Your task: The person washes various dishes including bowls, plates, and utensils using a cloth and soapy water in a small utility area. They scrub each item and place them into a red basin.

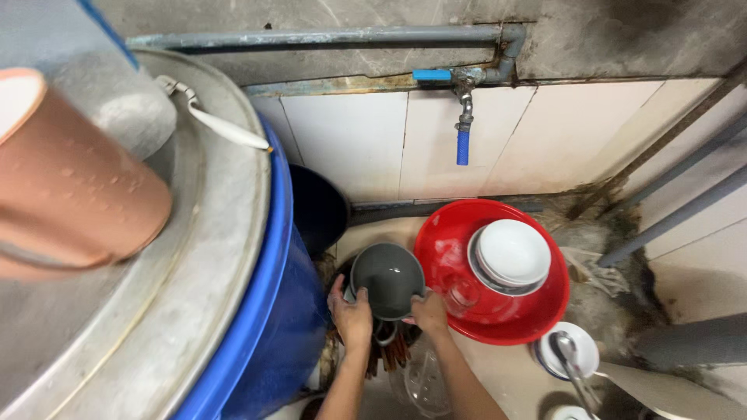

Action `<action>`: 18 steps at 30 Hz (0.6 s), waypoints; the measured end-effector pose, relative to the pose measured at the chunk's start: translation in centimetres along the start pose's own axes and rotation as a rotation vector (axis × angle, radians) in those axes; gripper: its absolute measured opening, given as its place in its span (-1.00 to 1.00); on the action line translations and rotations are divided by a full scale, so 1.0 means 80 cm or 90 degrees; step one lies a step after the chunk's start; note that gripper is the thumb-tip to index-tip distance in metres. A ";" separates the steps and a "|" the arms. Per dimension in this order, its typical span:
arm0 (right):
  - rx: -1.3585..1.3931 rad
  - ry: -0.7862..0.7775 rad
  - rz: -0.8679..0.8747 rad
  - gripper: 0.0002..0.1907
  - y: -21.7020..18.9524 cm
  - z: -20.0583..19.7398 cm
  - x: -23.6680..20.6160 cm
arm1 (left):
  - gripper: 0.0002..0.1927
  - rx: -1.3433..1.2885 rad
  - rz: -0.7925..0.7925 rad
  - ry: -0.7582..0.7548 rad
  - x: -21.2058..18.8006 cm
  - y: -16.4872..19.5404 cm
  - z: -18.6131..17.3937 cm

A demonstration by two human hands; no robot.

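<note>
A grey bowl [387, 278] is held low over the wet floor, its hollow facing up toward the camera, gripped between both hands. The left hand [352, 315] curls around the bowl's left rim, fingers wrapped on the edge. The right hand [429, 311] clasps the lower right rim, fingers closed against the outside wall. Both forearms reach up from the bottom of the view.

Just below the hands lies a dark heap of what look like chopsticks [393, 354] and a small ring-shaped object, too shadowed to tell exactly. Nearer the wrists sits a clear plastic container [424, 381].

Just right of the right hand is a red basin [443, 249], holding a stack of white bowls [511, 253] turned upside down and a clear glass [464, 294]. Further right and lower, a white dish [580, 354] holds a metal ladle [572, 362].

Left of the left hand stands a large blue barrel [276, 311] topped by a wide metal lid [210, 257]; on it lie a white spoon [226, 124] and, close to the camera, an orange cup [70, 179]. Beyond the hands, a dark bucket [319, 206] stands against a tiled wall, where a tap [464, 117] with a blue handle hangs from a grey pipe [327, 36]
</note>
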State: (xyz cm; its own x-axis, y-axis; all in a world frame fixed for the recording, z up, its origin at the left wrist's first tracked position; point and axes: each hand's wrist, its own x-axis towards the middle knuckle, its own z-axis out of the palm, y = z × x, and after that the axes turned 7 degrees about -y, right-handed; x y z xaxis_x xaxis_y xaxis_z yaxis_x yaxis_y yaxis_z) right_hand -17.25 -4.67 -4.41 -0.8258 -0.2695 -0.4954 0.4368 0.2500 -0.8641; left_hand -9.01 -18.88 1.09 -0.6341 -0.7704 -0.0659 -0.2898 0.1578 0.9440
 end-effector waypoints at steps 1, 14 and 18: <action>0.076 -0.026 -0.006 -0.70 -0.002 -0.017 -0.012 | -0.25 -0.057 -0.030 -0.018 -0.010 0.008 -0.002; -0.524 -0.049 -0.134 -0.75 0.203 -0.135 -0.270 | -0.14 -0.162 -0.048 -0.304 -0.191 0.054 0.003; -0.645 -0.089 0.036 -0.81 0.256 -0.073 -0.315 | -0.09 0.051 0.154 -0.294 -0.252 0.085 0.011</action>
State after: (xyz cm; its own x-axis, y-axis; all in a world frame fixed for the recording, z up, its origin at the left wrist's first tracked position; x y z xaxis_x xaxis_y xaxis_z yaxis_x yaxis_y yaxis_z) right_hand 10.45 12.72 -9.12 -0.7366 -0.3228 -0.5944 -0.0863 0.9164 -0.3908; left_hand 1.18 -1.68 8.54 -0.9344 -0.3562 -0.0026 -0.1389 0.3576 0.9235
